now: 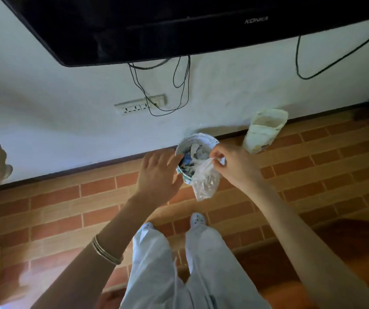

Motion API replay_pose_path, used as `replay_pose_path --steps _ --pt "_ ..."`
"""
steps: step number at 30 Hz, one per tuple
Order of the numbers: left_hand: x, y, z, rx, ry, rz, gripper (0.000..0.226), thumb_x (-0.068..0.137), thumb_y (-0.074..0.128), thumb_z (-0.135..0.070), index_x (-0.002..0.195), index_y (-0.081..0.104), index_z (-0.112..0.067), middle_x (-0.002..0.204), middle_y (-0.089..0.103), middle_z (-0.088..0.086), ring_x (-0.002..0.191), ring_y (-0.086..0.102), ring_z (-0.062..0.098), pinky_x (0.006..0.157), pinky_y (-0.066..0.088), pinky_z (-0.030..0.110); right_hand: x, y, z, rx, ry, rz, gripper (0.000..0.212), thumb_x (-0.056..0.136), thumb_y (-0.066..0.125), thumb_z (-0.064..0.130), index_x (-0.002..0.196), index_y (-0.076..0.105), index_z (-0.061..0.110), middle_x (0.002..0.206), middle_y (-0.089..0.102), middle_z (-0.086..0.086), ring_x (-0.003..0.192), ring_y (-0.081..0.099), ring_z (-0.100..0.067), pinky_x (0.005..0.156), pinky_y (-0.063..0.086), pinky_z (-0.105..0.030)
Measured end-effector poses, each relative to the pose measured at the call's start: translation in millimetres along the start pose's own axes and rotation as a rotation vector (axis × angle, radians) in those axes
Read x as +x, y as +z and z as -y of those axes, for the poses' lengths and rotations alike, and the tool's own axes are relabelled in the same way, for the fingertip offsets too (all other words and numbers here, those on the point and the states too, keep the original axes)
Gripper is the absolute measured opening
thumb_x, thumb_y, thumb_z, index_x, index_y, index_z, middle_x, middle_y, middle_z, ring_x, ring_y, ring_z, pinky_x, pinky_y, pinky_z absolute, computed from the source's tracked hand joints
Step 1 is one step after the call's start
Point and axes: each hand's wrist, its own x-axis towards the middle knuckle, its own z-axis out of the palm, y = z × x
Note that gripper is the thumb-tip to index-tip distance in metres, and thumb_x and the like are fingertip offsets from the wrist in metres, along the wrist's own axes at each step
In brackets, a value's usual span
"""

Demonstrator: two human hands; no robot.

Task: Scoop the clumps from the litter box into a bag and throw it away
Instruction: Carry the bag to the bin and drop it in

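A big black TV (179,25) hangs on the white wall (67,97), and the floor (312,163) looks like red bricks. A person stands here in pale trousers (179,264). By the wall sits a small round bin (195,141) with rubbish in it. A tall open sack (264,130) stands just beside it.

The right hand (234,166) pinches the top of a thin clear bag (204,179). Its fingers are closed on the plastic. The bag hangs straight down, partly over the near edge of the bin. What is inside is too blurry to tell.

The left hand (159,172) is spread wide and holds nothing. Its fingertips touch the bin's left rim.

The bin's mouth is right behind the bag. I think the bag only needs to go forward a little and drop in. No litter box shows here.
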Motion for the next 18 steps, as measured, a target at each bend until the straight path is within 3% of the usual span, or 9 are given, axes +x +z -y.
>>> replay_pose_path --steps 6,11,18 --pt "16 28 -17 -0.039 -0.092 0.002 0.045 0.083 0.065 -0.027 0.125 0.060 -0.012 0.124 0.061 0.012 0.117 0.054 0.034 0.100 0.037 0.046 29 4 -51 -0.023 -0.013 0.045 0.013 0.083 0.062 0.015 0.096 0.065 0.014 0.090 0.070 0.000 0.079 0.065 -0.017 0.062 0.045 -0.023" --pt "34 53 -14 -0.019 -0.071 0.093 0.047 0.084 0.063 -0.029 0.128 0.057 -0.013 0.128 0.058 0.013 0.120 0.051 0.033 0.103 0.034 0.048 47 19 -80 -0.024 0.050 0.071 0.011 0.083 0.061 0.011 0.093 0.065 0.012 0.087 0.069 -0.001 0.078 0.064 -0.017 0.060 0.037 -0.021" --pt "76 85 -5 -0.056 -0.111 0.082 0.046 0.089 0.055 -0.031 0.131 0.053 -0.015 0.135 0.053 0.010 0.126 0.046 0.029 0.105 0.030 0.042 85 46 -109 0.000 0.132 0.055 0.012 0.084 0.059 0.012 0.094 0.064 0.014 0.089 0.069 0.000 0.075 0.059 -0.012 0.053 0.031 -0.018"
